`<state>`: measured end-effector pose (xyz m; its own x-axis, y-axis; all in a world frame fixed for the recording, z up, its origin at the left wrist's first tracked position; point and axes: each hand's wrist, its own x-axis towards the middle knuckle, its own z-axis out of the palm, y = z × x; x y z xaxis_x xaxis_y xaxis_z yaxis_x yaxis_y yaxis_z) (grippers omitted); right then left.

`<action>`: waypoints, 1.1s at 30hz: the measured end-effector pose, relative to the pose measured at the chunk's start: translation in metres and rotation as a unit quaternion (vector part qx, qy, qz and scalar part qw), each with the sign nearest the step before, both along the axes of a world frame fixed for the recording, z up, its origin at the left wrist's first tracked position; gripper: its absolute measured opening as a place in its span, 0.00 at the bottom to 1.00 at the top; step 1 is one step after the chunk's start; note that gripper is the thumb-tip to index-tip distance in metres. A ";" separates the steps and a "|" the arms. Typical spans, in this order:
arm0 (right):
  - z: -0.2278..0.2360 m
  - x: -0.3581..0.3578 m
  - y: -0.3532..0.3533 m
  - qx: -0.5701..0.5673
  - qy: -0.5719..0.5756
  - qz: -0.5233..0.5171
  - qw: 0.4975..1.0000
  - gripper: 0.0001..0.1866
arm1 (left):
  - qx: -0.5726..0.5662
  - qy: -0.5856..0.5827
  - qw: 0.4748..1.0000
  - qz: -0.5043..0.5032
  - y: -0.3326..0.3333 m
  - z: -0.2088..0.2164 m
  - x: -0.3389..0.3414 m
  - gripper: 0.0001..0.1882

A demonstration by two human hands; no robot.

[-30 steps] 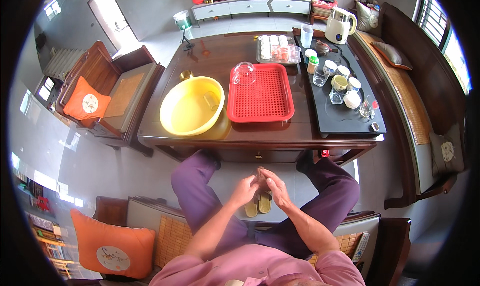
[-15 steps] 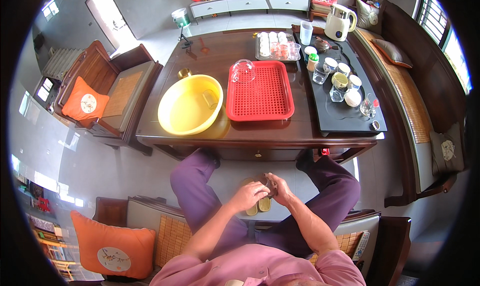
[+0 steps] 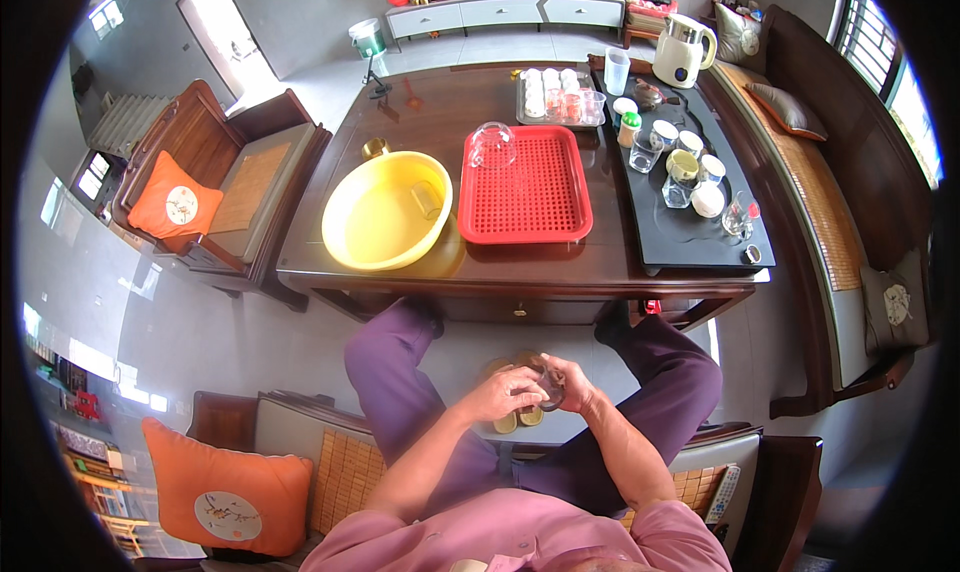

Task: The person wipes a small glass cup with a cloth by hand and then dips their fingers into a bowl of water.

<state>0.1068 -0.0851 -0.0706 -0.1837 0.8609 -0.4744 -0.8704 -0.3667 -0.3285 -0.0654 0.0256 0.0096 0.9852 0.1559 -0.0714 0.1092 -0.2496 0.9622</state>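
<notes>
on the near side of the red tray (image 3: 530, 197), a clear glass (image 3: 551, 384) shows more fully than half a second ago. the right hand (image 3: 576, 383) grasps its side; the left hand (image 3: 506, 392) curls its fingers against it, grip unclear, both wrists angled inward.

The bare left forearm (image 3: 425, 457) and the bare right forearm (image 3: 630, 450) are angled inward from short pink sleeves (image 3: 685, 530), and between the spread, purple-trousered legs (image 3: 393, 370) the bare left hand (image 3: 500, 393), its fingers (image 3: 524, 381) bent, is held close beside the bare right hand (image 3: 573, 384), whose fingers are curled.
</notes>
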 end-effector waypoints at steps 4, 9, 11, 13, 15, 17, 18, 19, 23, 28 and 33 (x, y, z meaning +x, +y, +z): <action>0.013 -0.001 0.002 -0.020 -0.053 0.010 0.998 0.25 | 0.043 -0.061 0.997 0.007 -0.001 -0.012 0.001 0.09; 0.012 0.000 0.006 -0.029 -0.146 -0.016 0.989 0.21 | 0.145 -0.007 0.987 0.071 -0.007 -0.017 -0.002 0.12; 0.012 -0.007 0.008 -0.051 -0.136 -0.076 0.986 0.20 | 0.208 0.008 0.973 0.097 -0.008 -0.022 -0.002 0.13; 0.014 -0.014 0.010 -0.073 -0.125 -0.136 0.980 0.19 | 0.226 0.029 0.967 0.117 -0.009 -0.025 0.000 0.14; 0.010 -0.013 0.012 -0.083 -0.078 -0.148 0.982 0.19 | 0.295 0.009 0.944 0.146 -0.014 -0.027 0.002 0.13; 0.015 -0.013 0.013 -0.099 -0.064 -0.155 0.981 0.18 | 0.366 -0.012 0.916 0.164 -0.017 -0.028 0.005 0.12; 0.029 -0.014 0.012 -0.109 -0.074 -0.154 0.979 0.18 | 0.402 -0.023 0.900 0.168 -0.018 -0.029 0.006 0.11; 0.037 -0.015 0.012 -0.119 -0.084 -0.153 0.977 0.18 | 0.438 -0.034 0.882 0.172 -0.018 -0.029 0.006 0.10; 0.011 -0.014 0.007 -0.102 -0.117 -0.148 0.977 0.16 | 0.501 -0.022 0.847 0.174 -0.018 -0.022 0.009 0.09; 0.003 -0.011 0.005 -0.060 -0.146 -0.123 0.980 0.14 | 0.489 -0.004 0.851 0.189 -0.010 -0.030 0.006 0.09; 0.009 -0.017 0.006 -0.026 -0.146 -0.121 0.982 0.16 | 0.276 0.023 0.930 0.240 0.002 -0.032 0.005 0.10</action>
